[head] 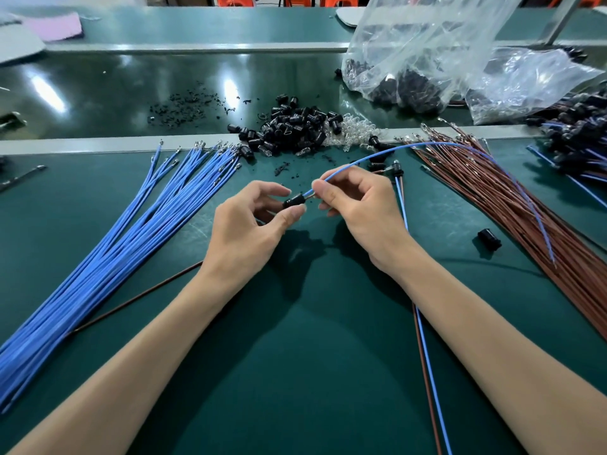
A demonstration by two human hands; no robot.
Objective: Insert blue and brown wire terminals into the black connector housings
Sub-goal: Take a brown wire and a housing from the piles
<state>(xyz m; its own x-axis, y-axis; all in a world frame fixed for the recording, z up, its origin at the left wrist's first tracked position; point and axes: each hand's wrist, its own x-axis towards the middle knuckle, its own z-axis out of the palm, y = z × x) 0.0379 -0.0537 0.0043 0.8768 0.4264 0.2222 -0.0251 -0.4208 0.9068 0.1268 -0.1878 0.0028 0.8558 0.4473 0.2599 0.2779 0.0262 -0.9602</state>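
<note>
Green mat (295, 372): blue wire bundle (115, 251) laid left of left hand (249, 224); brown wire bundle (512, 205) spread right of right hand (358, 208); black housing pile (292, 129) heaped beyond both; plastic bags (427, 60) beyond, rightward.

Where everything lay on your table (312, 372)
Your left hand (249, 221) held a connector housing (293, 201) just left of your right hand (358, 208), which pinched a single wire (410, 147) with its end at the housing; that wire arched away rightward over the right-hand wire bundle (512, 205). The left-hand wire bundle (115, 254) lay fanned out left of your left forearm, with a stray wire (141, 297) running from it under your wrist. Behind your hands sat a pile of housings (292, 129), and further back to the right a plastic bag (427, 60). A wired pair (423, 339) passed under your right forearm, and one loose housing (489, 238) lay against the right-hand bundle's near edge
</note>
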